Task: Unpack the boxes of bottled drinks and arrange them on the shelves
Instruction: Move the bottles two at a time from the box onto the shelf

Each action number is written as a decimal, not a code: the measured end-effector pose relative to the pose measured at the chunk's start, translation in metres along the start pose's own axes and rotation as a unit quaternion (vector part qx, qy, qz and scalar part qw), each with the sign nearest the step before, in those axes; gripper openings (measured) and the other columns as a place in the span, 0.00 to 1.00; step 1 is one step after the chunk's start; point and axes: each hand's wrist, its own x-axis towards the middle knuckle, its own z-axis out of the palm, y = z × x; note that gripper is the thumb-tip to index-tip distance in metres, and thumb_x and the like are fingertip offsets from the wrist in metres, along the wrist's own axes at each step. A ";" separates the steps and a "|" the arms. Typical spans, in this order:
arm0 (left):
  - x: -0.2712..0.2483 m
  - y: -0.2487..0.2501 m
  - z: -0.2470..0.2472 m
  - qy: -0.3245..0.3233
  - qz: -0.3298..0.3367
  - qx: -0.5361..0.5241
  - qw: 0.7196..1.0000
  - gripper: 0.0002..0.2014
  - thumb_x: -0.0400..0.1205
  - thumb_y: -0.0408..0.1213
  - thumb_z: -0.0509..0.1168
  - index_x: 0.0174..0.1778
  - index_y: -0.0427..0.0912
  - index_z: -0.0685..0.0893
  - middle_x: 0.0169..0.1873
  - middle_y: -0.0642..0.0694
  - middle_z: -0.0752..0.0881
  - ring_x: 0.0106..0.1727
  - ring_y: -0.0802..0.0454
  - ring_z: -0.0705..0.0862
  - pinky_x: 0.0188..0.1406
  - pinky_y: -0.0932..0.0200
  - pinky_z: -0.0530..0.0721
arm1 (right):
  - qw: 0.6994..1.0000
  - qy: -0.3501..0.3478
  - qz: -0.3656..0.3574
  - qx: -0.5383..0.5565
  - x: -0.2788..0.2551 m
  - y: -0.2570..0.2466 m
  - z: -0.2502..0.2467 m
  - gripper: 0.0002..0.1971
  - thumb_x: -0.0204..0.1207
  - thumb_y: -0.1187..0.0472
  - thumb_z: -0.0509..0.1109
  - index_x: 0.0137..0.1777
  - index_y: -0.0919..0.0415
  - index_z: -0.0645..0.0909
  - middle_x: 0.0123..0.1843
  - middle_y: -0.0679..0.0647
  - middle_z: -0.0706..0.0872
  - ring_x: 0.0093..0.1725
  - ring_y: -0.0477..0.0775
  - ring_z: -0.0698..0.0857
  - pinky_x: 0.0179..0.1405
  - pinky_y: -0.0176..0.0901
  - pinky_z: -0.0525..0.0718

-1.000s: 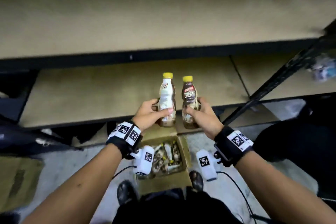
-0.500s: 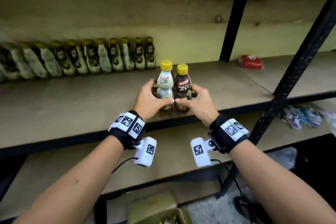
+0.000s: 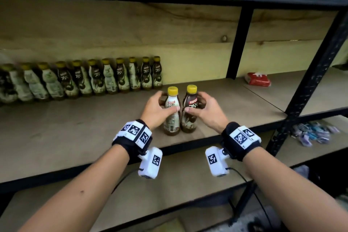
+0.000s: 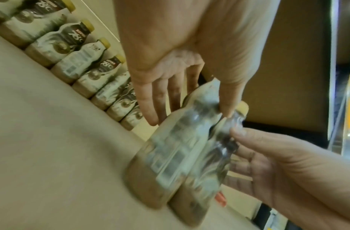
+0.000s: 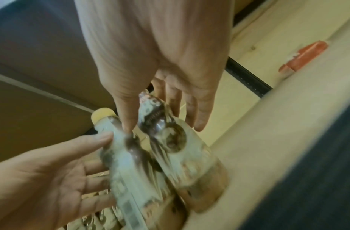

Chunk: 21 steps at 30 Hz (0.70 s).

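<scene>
Two bottles stand on the shelf, one hand at each.

The white-label bottle (image 3: 171,113) and the brown-label bottle (image 3: 190,111) stand upright, side by side, near the shelf (image 3: 75,133) front edge. The left hand (image 3: 157,110) and right hand (image 3: 204,111) curl around them; contact seems light, but blur hides it. A row of bottles (image 3: 90,79) lines the back.

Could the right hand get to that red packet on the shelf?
Probably yes: bare shelf board lies between the right hand and the red packet. It must let go of the dark bottle first.

Dim, yellowish; wrist pics motion-blurred.
</scene>
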 end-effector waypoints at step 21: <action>0.127 0.022 0.015 -0.025 0.063 0.236 0.969 0.24 0.69 0.42 0.79 0.58 0.43 0.80 0.53 0.45 0.87 0.54 0.43 0.85 0.48 0.58 0.79 | 0.980 0.037 0.061 -0.185 0.115 0.004 -0.008 0.21 0.70 0.62 0.80 0.62 0.57 0.80 0.55 0.55 0.89 0.55 0.56 0.87 0.60 0.47 0.84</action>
